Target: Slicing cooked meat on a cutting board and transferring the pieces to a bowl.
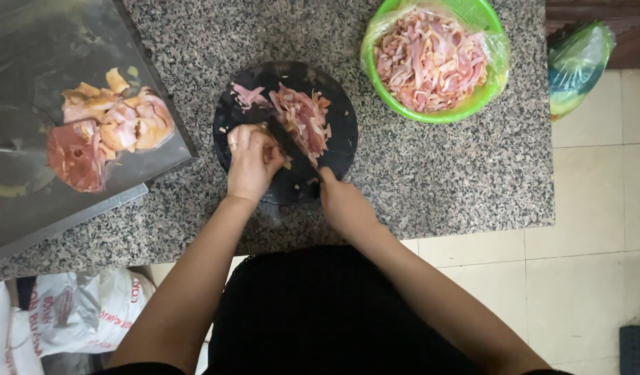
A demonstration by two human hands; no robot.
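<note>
On the round black board (pixel 337 149) mid-desk (pixel 431 187), the left hand (pixel 250 163) pins a meat piece (pixel 259 132) while the right hand (pixel 341 201) grips a knife (pixel 288 142). Strips (pixel 302 114) lie cut beside it; the bowl (pixel 490 87) is heaped, yet uncut slabs (pixel 108 128) wait on the tray (pixel 28 208).

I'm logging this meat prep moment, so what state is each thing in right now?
Left hand: pressing down a meat piece on the board.
Right hand: gripping the knife.
Knife: blade down on the meat.
Black cutting board: partly covered with cut strips.
Green basket: bag-lined, full of strips.
Steel tray: holds uncut meat.
</note>
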